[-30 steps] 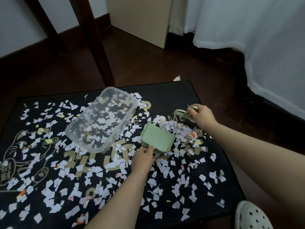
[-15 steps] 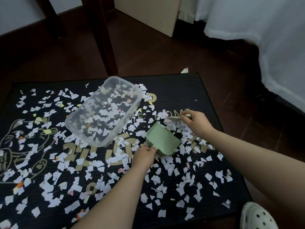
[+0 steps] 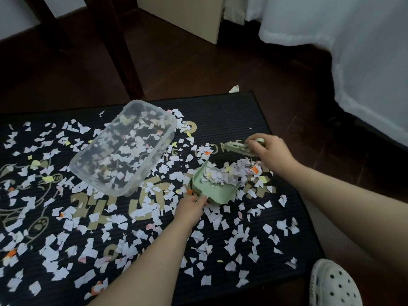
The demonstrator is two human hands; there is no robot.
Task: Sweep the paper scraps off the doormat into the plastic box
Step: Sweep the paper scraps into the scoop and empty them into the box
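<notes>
Gripping the dustpan (image 3: 212, 192) with my left hand (image 3: 191, 207), I rest it on the doormat (image 3: 231, 111), scraps (image 3: 225, 173) heaped inside. My right hand (image 3: 272, 153) clutches the brush (image 3: 237, 147) toward the mat's far-right corner.

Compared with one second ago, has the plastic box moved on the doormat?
No. The plastic box has stayed put: its far right corner is next to the same gold letter of the doormat.

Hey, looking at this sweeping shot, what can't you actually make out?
Head view: the brush is blurred and partly covered by the right hand; bristles unclear.
The dustpan handle is hidden inside the left hand.
The doormat lettering is covered by paper scraps; its left side runs off the frame.
</notes>
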